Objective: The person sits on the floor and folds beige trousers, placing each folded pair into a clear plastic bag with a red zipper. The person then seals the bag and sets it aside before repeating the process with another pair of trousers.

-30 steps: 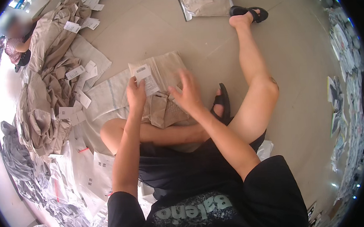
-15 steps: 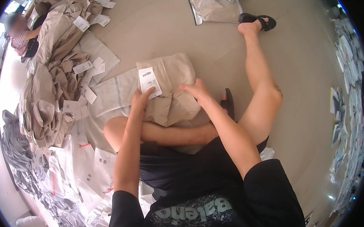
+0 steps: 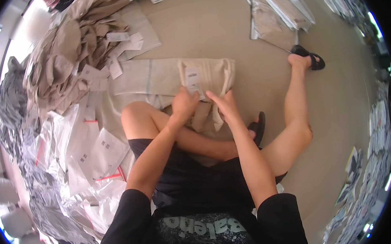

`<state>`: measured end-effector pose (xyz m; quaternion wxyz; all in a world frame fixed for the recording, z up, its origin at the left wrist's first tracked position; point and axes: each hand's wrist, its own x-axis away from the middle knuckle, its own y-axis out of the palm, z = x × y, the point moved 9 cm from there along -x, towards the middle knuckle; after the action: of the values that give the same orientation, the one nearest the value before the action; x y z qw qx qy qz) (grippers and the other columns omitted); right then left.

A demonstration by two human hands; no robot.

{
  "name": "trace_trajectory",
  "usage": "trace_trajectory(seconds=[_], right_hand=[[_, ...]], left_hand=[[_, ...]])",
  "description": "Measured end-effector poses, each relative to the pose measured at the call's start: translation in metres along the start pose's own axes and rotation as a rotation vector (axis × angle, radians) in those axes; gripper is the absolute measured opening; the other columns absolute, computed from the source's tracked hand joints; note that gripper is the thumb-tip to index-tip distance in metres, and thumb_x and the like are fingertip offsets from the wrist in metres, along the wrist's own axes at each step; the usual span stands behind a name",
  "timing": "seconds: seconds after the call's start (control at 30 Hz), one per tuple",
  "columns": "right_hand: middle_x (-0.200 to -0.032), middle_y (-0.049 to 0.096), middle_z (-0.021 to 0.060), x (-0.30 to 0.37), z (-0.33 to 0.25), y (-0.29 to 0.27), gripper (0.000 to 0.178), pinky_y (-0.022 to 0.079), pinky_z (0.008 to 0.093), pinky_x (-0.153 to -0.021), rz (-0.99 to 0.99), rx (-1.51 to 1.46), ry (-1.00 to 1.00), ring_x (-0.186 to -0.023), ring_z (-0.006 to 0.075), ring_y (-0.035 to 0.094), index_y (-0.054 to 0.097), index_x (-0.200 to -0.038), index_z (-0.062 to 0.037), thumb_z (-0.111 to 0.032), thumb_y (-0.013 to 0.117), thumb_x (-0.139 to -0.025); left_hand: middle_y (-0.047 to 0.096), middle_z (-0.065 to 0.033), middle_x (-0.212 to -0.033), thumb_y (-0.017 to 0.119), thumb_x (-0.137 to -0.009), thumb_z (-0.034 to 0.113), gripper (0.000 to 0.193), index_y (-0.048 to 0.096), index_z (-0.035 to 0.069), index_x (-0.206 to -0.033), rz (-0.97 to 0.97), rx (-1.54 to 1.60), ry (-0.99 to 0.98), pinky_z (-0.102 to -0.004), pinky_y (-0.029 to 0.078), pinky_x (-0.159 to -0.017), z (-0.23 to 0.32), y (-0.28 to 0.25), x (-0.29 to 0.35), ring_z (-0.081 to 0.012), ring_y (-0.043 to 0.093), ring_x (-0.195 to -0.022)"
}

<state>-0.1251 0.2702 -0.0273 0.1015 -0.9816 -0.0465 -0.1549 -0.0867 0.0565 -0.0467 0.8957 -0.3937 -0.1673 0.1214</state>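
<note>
A folded beige garment (image 3: 212,75) lies in front of my crossed leg, its near end bunched and hanging in loose flaps. On its upper face sits a white printed tag (image 3: 193,79). My left hand (image 3: 186,103) is closed on the near edge, thumb beside the tag's lower end, other fingers mostly hidden. Just to the right, my right hand (image 3: 225,105) grips the near right edge, thumb on top and fingers partly under the cloth. Beneath and left of the garment spreads a pale woven sheet (image 3: 131,81) with a bluish stripe.
A heap of beige garments (image 3: 66,54) with white tags rises at the left. Nearer are clear plastic bags (image 3: 82,152) and grey bundles (image 3: 10,103). Bagged beige garments (image 3: 272,21) lie far right, by my sandalled foot (image 3: 308,59). Stacked packages (image 3: 378,141) line the right side.
My hands have come closer together, and the garment's near part has gone from lying spread to bunched, drooping flaps. The whole view has shifted, so the surroundings sit differently.
</note>
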Motion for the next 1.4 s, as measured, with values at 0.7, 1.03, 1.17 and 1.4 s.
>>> trace_trajectory(seconds=[0.7,1.03,1.17,1.4], right_hand=[[-0.134,0.071,0.0179,-0.023,0.023,-0.025,0.076,0.052,0.0365,-0.104,-0.138,0.193,0.137,-0.116,0.0244,0.068,0.061,-0.141,0.0156,-0.026,0.093,-0.086],[-0.145,0.063,0.0176,-0.009,-0.089,-0.07,0.087,0.049,0.036,-0.11,-0.351,0.256,0.048,-0.126,0.0258,0.064,0.049,-0.154,0.0111,-0.029,0.09,-0.088],[-0.144,0.063,0.0168,0.037,-0.151,-0.043,0.086,0.051,0.0348,-0.106,-0.395,0.239,0.027,-0.124,0.0247,0.065,0.049,-0.153,0.0113,-0.034,0.086,-0.09],[-0.137,0.07,0.0136,0.094,-0.203,-0.015,0.076,0.054,0.0355,-0.104,-0.477,0.013,0.032,-0.118,0.0232,0.07,0.059,-0.147,0.006,-0.035,0.087,-0.089]], left_hand=[[0.067,-0.0137,-0.085,0.079,-0.092,0.019,0.017,0.069,0.005,-0.094,0.166,0.531,0.522,-0.0477,0.057,-0.075,0.062,-0.131,0.182,-0.0393,0.068,-0.082],[0.07,-0.0149,-0.083,0.088,-0.086,0.043,0.043,0.069,0.004,-0.088,0.113,-0.08,-0.424,-0.0447,0.055,-0.072,-0.27,-0.256,0.433,-0.033,0.071,-0.081],[0.068,-0.011,-0.116,0.096,-0.073,0.041,0.064,0.063,0.011,-0.119,-0.418,-0.523,-0.307,-0.0491,0.051,-0.097,-0.269,-0.219,0.514,-0.0338,0.064,-0.119],[0.074,-0.0153,-0.103,0.07,-0.088,0.01,0.025,0.07,0.007,-0.113,-0.244,-0.631,-0.153,-0.0499,0.056,-0.088,-0.341,-0.188,0.543,-0.037,0.069,-0.106]])
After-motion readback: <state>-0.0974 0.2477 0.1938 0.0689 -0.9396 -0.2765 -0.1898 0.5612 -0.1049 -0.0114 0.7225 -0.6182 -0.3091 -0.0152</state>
